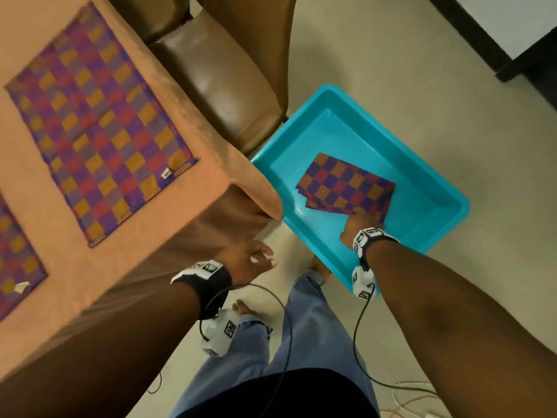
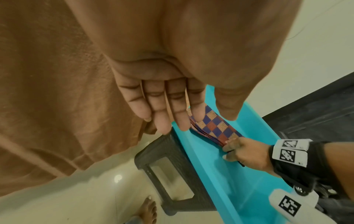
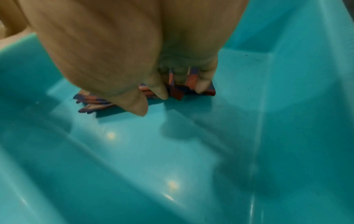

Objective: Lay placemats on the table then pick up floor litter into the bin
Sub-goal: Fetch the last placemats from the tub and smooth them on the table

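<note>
Folded stack of checkered placemats (image 1: 346, 185) lies in the teal tub (image 1: 428, 176), right of the table corner. Right hand (image 1: 360, 224) reaches into the tub, fingers (image 3: 159, 89) curled onto the stack's near edge, pinching the layers. Left hand (image 1: 250, 262) hangs free beside the table's draped cloth, fingers (image 2: 161, 112) straight and together, holding nothing. Tub sits on a dark stool (image 2: 172, 171) over the pale floor (image 1: 391, 70). On the table (image 1: 187, 95), one placemat (image 1: 99, 122) is spread flat, a second placemat (image 1: 15, 260) partly seen at the left edge; each has a small white tag near a corner. Brown chair (image 1: 223, 73) stands at the table's far side, touching the tub. Bare feet and cables are on the floor below.
</note>
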